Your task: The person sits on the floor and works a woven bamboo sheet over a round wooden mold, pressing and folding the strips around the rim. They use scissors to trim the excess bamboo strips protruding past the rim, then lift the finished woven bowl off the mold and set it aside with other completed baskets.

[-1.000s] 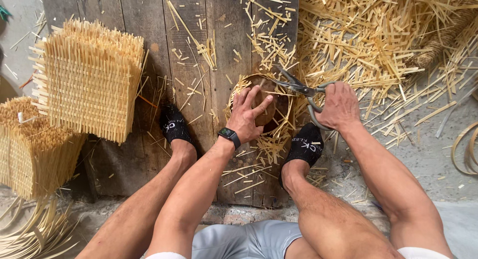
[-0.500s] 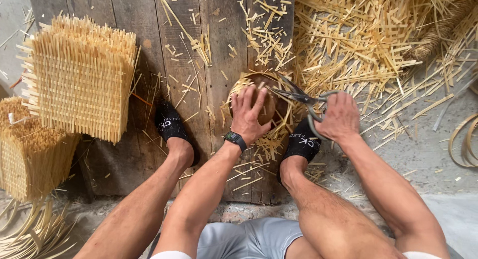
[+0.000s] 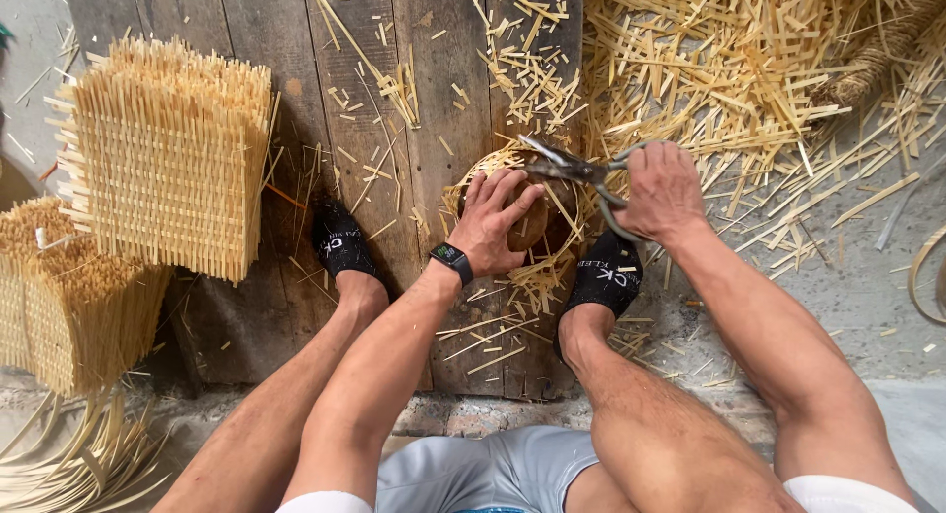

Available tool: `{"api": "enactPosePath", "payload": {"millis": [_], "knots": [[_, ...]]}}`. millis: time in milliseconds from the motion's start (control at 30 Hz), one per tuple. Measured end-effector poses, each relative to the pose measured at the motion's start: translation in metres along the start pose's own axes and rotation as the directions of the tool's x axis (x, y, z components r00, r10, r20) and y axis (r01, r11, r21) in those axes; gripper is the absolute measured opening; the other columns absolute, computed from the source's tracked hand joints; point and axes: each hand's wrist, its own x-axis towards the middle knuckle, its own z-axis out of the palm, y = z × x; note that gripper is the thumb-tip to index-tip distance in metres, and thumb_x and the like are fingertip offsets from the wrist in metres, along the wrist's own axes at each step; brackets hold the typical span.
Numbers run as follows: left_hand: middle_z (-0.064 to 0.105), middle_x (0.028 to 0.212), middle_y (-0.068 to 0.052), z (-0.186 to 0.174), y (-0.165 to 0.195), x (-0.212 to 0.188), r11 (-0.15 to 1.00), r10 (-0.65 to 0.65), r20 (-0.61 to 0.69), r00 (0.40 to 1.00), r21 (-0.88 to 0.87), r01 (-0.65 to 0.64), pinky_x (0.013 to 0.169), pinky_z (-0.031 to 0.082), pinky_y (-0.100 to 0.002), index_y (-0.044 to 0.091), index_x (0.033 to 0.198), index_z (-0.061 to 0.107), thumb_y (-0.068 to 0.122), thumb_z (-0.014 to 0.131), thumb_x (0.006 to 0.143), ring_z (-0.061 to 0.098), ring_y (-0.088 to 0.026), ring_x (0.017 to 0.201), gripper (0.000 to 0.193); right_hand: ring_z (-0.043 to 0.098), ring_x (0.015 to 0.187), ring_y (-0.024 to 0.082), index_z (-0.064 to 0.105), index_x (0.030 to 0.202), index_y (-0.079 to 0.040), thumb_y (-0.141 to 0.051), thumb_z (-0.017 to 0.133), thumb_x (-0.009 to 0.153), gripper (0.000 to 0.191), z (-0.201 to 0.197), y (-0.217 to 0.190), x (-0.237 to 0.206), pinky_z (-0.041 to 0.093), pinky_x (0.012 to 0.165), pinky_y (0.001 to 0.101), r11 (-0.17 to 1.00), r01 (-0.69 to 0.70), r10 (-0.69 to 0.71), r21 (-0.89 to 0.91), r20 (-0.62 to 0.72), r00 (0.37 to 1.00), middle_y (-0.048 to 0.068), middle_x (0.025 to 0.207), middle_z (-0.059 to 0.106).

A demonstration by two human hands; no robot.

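Observation:
My left hand presses flat on a small round woven basket with loose bamboo strip ends sticking out around its rim. It sits on a dark wooden board between my two feet in black socks. My right hand grips the handles of metal scissors, whose blades are parted over the basket's top edge. A black watch is on my left wrist.
Two stacks of square woven bamboo pieces stand at the left, with a lower one nearer me. A big heap of cut bamboo strips covers the upper right. Curved strips lie at bottom left.
My view has shifted slightly. My left hand stays on the basket, and the scissors' blades have moved a little along its rim.

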Motion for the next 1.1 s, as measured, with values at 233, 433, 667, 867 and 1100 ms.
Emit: {"api": "enactPosePath", "payload": {"millis": [233,433,667,867,1100], "knots": [[0.031,0.153,-0.022,0.009,0.023,-0.013,0.986,-0.024,-0.265,0.964,0.152,0.067,0.121,0.022,-0.059,0.019,0.151,0.035,0.044,0.093,0.061,0.030,-0.040,0.144,0.110,0.059,0.075,0.015,0.059,0.093,-0.008,-0.032,0.055,0.108,0.028,0.006,0.014,0.004,0.053,0.068,0.0318,0.996,-0.082,0.056,0.029,0.502,0.863,0.007,0.082,0.059],[0.035,0.143,-0.028,0.045,0.047,-0.005,0.798,-0.598,-0.404,0.693,-0.219,0.561,0.115,0.033,-0.060,0.008,0.148,0.031,0.037,0.094,0.062,0.035,-0.046,0.136,0.111,0.057,0.083,0.027,0.061,0.092,0.001,-0.065,0.076,0.067,0.072,-0.013,0.001,0.003,0.053,0.073,0.0387,1.000,-0.021,0.018,0.023,0.123,0.992,0.014,0.088,0.057],[0.035,0.151,-0.027,0.022,0.038,-0.002,0.857,-0.510,-0.296,0.808,-0.093,0.507,0.115,0.035,-0.057,0.011,0.146,0.039,0.025,0.089,0.057,0.034,-0.048,0.139,0.103,0.053,0.068,0.013,0.061,0.087,-0.010,-0.031,0.063,0.107,0.029,0.006,0.005,0.002,0.046,0.062,0.0300,0.997,-0.035,0.056,-0.072,0.320,0.946,0.003,0.076,0.055],[0.035,0.153,-0.021,0.020,0.045,0.009,0.820,-0.570,-0.311,0.761,-0.155,0.551,0.115,0.033,-0.057,0.014,0.148,0.039,0.032,0.093,0.059,0.035,-0.046,0.138,0.106,0.051,0.063,0.018,0.060,0.078,-0.005,-0.055,0.066,0.080,0.050,-0.006,0.006,0.014,0.046,0.054,0.0303,0.997,0.064,-0.065,-0.033,-0.045,0.997,0.007,0.071,0.053],[0.040,0.147,-0.016,0.008,0.026,0.000,0.931,-0.362,-0.207,0.909,-0.045,0.361,0.114,0.035,-0.059,0.016,0.146,0.042,0.028,0.092,0.057,0.039,-0.043,0.135,0.103,0.052,0.067,0.012,0.057,0.083,-0.010,-0.029,0.057,0.105,0.029,-0.007,0.000,0.025,0.045,0.056,0.0278,0.997,0.042,-0.017,-0.065,0.337,0.941,0.003,0.075,0.053]]}}
